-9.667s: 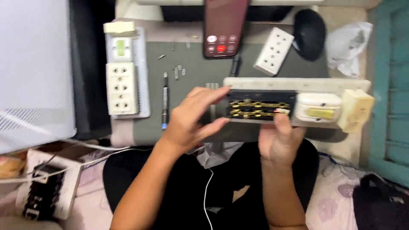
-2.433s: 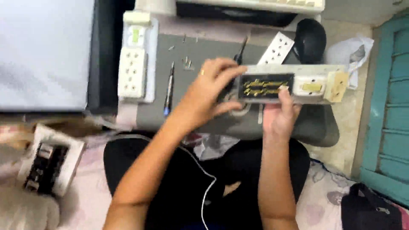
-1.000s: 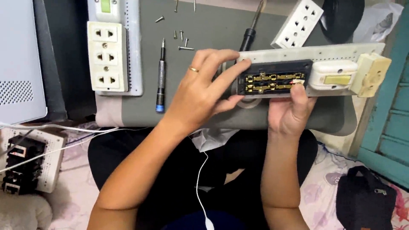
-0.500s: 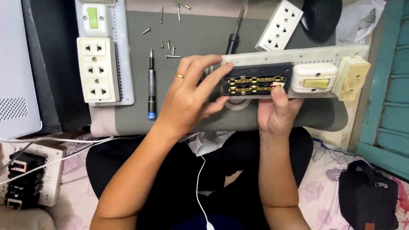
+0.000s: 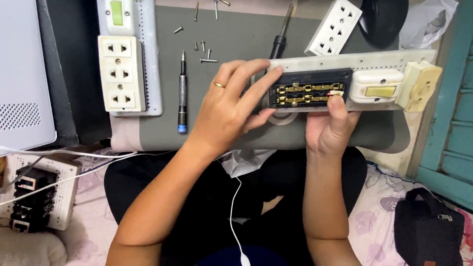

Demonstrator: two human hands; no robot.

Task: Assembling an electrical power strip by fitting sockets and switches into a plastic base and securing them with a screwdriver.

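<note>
Centre right of the frame: a long white perforated board (image 5: 315, 63) is held just above the grey counter (image 5: 236, 34). Mounted on it are an opened black socket block (image 5: 309, 88) with brass contact strips showing, a white switch (image 5: 377, 86) to its right, and a cream box (image 5: 419, 86) at the far right end.

Left hand (image 5: 229, 108), ring on one finger: fingers (image 5: 261, 83) curled around the left end of the board, thumb underneath, gripping board and block together.

Right hand (image 5: 330, 130) comes up from below; its thumb (image 5: 337, 106) presses on the lower right corner of the black socket block, beside a small red piece. The other fingers are hidden beneath the board, so I cannot tell how they lie.

Upper left of the frame: a second white strip (image 5: 129, 56) with a triple socket and a green switch lies flat. Just right of it, a small screwdriver (image 5: 183, 93) with a blue end. Loose screws (image 5: 204, 49) are scattered near the top centre. A black-handled screwdriver (image 5: 280, 42) and a loose white socket cover (image 5: 334, 27) lie near the top, behind the board. Lower left: another perforated board carrying black parts (image 5: 29, 197), with white cables across it. Lower right: a black bag (image 5: 428, 231).
</note>
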